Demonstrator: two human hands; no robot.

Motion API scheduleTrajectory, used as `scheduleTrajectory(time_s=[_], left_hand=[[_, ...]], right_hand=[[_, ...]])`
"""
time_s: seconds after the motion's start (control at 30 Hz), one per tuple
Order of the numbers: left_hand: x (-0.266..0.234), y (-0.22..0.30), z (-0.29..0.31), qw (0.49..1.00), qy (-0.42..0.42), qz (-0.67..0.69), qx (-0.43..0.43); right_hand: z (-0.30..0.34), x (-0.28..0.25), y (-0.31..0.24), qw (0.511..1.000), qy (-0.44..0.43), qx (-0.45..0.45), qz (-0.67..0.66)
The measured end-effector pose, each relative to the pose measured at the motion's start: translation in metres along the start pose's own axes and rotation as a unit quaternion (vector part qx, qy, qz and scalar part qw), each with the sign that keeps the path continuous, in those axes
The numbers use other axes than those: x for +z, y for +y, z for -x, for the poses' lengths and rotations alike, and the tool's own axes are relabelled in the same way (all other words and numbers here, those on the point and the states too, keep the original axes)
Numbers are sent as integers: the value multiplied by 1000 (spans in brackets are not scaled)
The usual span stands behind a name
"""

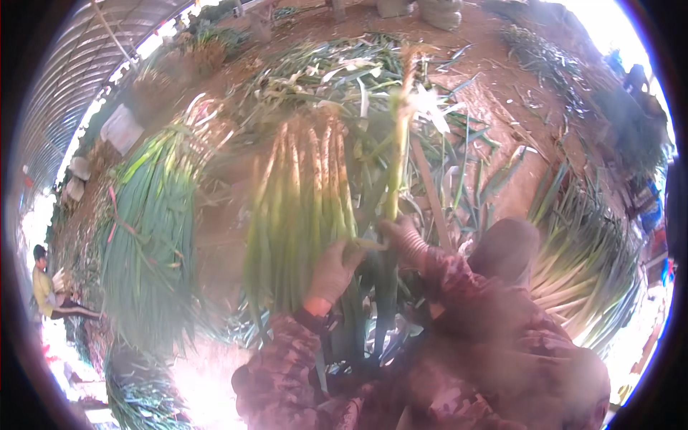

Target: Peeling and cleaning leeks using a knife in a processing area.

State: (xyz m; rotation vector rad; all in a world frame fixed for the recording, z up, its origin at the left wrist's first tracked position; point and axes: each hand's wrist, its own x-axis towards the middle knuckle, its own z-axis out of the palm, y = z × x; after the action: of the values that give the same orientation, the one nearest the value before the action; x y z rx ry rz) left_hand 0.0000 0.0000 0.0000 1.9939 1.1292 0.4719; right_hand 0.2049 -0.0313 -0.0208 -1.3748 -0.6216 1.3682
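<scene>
Head view. We note the right grip [405,239] closed round a single long stalk [398,161], its pale-green shaft standing up and away from the fingers, brown root end farthest from the grip. We see dark green leaves [385,308] hanging just below that same hand. Left grip [334,274]: fingers curled, just beside the right grip and a little nearer the body. A pale strip [370,244] runs between the two; we cannot tell whether the left fingers pinch it.

Directly beyond the left grip, and partly behind it, we record a row of similar stalks [295,190], roots pointing away, soil-brown toward the tips. Well to the left of the left grip lies a leafy green bundle [147,229] with a pink tie [113,204]. Right of the right grip, past the patterned sleeve [459,281], a large heap of stalks [584,276]. Beyond both grips, loose leaf trimmings [322,68] litter brown ground [494,107]. Far left of the left grip, we spot a person in yellow [43,290].
</scene>
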Motion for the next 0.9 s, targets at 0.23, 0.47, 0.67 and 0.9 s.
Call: scheduleTrajectory(time_s=[0.23, 0.47, 0.67, 0.9], left_hand=[[22, -6, 24, 999, -5, -13, -48], [38, 34, 16, 989, -79, -126, -25], [77, 74, -14, 967, -98, -235, 22], [124, 22, -32, 907, 70, -401, -108]], right_hand=[[37, 2, 61, 935, 30, -65, 348], [131, -94, 3, 770, -119, 0, 627], [186, -94, 14, 760, -183, 40, 623], [191, -85, 31, 831, -180, 82, 519]])
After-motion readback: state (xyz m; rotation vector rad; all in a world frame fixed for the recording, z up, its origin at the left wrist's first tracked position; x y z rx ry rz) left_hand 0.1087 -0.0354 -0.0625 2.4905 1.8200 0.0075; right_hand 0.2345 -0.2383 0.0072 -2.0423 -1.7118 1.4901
